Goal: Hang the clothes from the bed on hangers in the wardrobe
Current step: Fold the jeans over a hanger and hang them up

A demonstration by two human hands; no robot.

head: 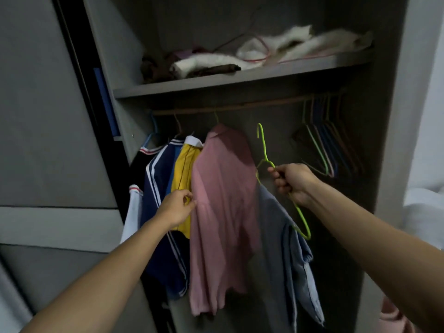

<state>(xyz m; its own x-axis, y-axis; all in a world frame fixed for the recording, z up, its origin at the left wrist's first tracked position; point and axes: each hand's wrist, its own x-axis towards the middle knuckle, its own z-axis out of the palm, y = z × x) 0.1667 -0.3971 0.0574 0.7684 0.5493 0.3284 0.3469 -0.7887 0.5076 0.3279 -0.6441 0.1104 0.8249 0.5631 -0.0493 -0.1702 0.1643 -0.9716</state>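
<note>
In the wardrobe (389, 116), below the rail's (228, 107) middle, the right hand (292, 182) grips a light green hanger (263, 150) carrying a soft blue shirt (288, 248), while the left hand (176, 209) pinches the pink shirt (221, 212).

No legible text, label, brand, number or sign appears in the head view. The hanging garments carry only plain stripes.
</note>
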